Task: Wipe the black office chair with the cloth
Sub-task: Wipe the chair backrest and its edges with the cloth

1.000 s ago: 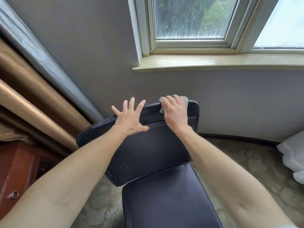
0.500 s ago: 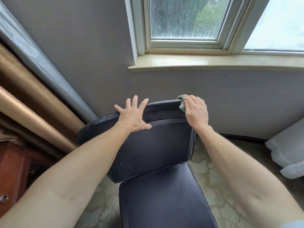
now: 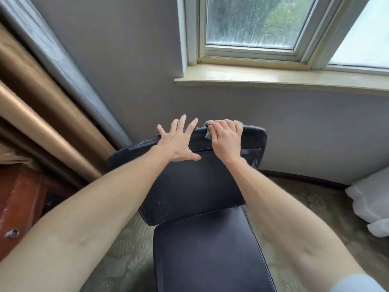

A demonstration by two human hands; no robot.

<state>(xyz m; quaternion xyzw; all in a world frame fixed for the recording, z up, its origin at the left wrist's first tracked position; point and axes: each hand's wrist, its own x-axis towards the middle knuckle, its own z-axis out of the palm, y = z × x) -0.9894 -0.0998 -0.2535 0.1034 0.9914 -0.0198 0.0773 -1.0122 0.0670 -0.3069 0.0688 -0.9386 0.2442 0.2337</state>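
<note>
1. Curtains (image 3: 31,102) hang way off at 9 o'clock.
2. Left grip (image 3: 179,144) is spread flat, fingers apart, pressing the top of the black office chair (image 3: 189,186) backrest.
3. Cloth (image 3: 208,134) sits on the backrest's top edge, around 12 o'clock.
4. Right grip (image 3: 226,142), at 3 o'clock from the left, has its fingers curled over the cloth.
</note>
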